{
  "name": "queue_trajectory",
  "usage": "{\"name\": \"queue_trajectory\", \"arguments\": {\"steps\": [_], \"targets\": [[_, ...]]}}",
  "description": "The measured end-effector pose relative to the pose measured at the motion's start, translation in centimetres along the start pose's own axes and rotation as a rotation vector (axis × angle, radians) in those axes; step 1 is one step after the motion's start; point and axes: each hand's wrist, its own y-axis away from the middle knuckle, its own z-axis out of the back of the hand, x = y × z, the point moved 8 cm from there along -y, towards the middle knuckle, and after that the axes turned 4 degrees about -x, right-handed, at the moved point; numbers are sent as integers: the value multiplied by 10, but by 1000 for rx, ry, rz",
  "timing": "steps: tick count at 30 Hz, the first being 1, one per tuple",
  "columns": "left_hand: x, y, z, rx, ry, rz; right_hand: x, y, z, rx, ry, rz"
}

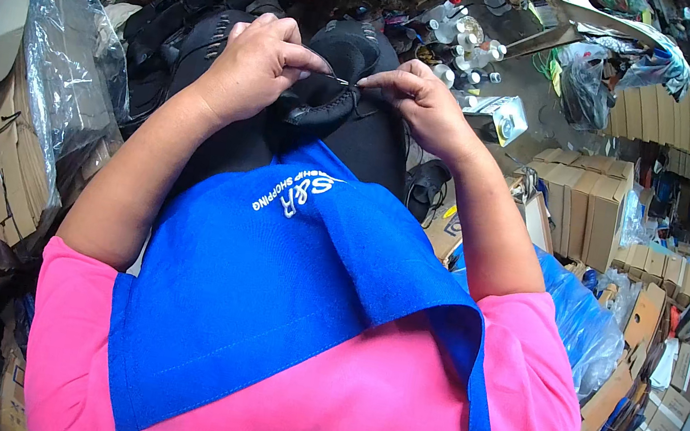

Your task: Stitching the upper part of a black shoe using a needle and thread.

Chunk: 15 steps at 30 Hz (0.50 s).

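A black shoe (pixel 323 111) with a stitched edge rests on my lap, its opening facing up. Over its left side, my left hand (pixel 262 63) is closed in a pinch, and a thin shiny needle (pixel 339 80) points from its fingertips toward the right. My right hand (pixel 421 103) pinches close to the needle's tip, at the right edge of the shoe; whatever is between those fingers is too small to make out. More black shoe parts with pale stitches (pixel 371 37) lie just beyond.
A blue apron (pixel 261 229) covers my lap. Bottles (pixel 471 44) stand on the floor ahead to the right. Cardboard boxes (pixel 581 203) are stacked at the right, with blue plastic sheeting (pixel 569 310) nearer. At the left, clear plastic (pixel 72 55) hangs over cardboard.
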Motion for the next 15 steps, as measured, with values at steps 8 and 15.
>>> {"name": "queue_trajectory", "arguments": {"steps": [8,15], "targets": [[0,0,1,-10,24,-29,-6,-7,0,16,-20,-27],[-2,0,-2,-8,30,-42,-11,-4,-3,114,-141,-72]]}}
